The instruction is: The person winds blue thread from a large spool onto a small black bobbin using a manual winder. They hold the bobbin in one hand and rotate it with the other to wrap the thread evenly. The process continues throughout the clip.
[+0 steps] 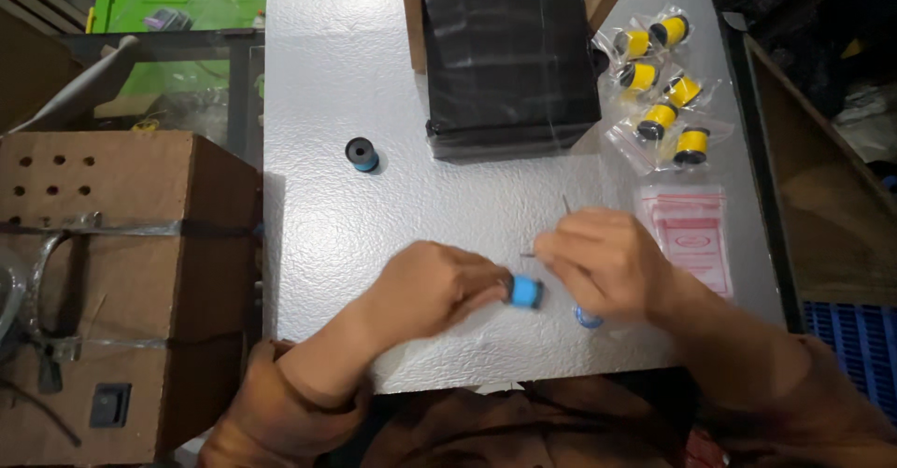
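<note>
Overhead, a person sits at a pale grey table [355, 244], both hands meeting near its front edge. Left hand [439, 286] lies knuckles up, fingertips pinching a blue spool [525, 291] by one end; the spool lies on its side just above the tabletop. Right hand [607, 262], at three o'clock from the spool, has thumb and forefinger pressed together on a thin needle-like pin [566, 205] that sticks up toward twelve o'clock. Under this hand's heel a second blue spool [587, 318] peeks out. At eleven o'clock from the hands, well apart, a third spool [362, 154] stands alone. A black wrapped box [509, 57] sits at twelve o'clock. Bagged yellow spools [662, 80] cluster at one o'clock, with a stack of small clear bags [691, 230] just beside the right hand. A cardboard box [121, 281] stands at nine o'clock, off the table.
</note>
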